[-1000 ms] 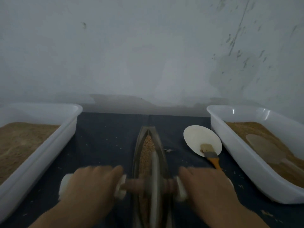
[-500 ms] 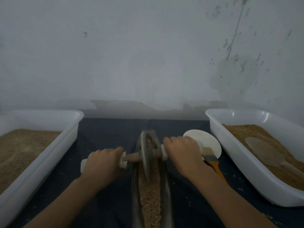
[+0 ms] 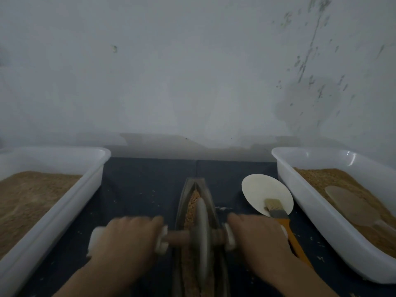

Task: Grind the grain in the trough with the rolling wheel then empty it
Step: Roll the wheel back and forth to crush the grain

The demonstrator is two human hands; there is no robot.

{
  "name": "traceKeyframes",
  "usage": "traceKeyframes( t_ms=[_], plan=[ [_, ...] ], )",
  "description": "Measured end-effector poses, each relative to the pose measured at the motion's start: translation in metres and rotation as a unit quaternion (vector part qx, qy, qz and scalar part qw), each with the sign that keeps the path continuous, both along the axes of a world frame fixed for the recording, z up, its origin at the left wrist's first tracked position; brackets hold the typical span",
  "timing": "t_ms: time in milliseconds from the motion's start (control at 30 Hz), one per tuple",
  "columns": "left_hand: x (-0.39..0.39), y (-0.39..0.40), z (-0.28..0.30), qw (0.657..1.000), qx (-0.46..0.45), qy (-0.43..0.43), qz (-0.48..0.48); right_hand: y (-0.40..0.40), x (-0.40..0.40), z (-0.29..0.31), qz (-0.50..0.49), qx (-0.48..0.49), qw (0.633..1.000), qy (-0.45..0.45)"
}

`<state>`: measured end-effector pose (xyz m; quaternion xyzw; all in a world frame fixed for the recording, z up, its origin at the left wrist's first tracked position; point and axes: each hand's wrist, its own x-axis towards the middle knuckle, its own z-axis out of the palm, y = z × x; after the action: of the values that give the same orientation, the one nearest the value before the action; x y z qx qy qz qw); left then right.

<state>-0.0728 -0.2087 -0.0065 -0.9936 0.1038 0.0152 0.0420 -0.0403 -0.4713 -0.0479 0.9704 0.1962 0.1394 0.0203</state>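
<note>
Grain [image 3: 190, 209] fills the narrow metal trough [image 3: 211, 209] that runs away from the person along the middle of the dark desk [image 3: 139, 185]. Rolling wheel [image 3: 202, 234] stands upright in the trough about midway along it, its wooden axle crossing the trough. Left hand [image 3: 126, 239] is curled round the white grip left of the trough; right hand [image 3: 257, 236] is curled round the matching grip right of it. Both hands are blurred. Just right of the trough lie a white disc [image 3: 263, 194] and a brush [image 3: 278, 213] with an orange handle, close to the right hand. A white left tray [image 3: 70, 209] and a white right tray [image 3: 310, 202] of brown grain flank the trough, leaving bare strips of desk on either side.
</note>
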Motion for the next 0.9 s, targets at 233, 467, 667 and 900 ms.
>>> traceKeyframes(
  t_ms=[233,467,667,900],
  plan=[
    [0.047,-0.007,0.007,0.984,0.009,-0.176,-0.006,0.015,0.032,0.036,-0.034,-0.022,0.998,-0.042],
    [-0.033,0.016,-0.003,0.992,-0.117,0.053,0.018,0.008,-0.058,0.050,0.059,-0.056,0.997,-0.008],
    [-0.026,0.007,0.004,0.994,-0.079,0.070,0.035,0.017,-0.044,0.051,0.015,-0.081,0.995,0.048],
    [0.043,-0.004,0.001,0.986,-0.031,-0.161,0.041,0.026,0.026,0.050,-0.023,-0.044,0.998,-0.044]
  ],
)
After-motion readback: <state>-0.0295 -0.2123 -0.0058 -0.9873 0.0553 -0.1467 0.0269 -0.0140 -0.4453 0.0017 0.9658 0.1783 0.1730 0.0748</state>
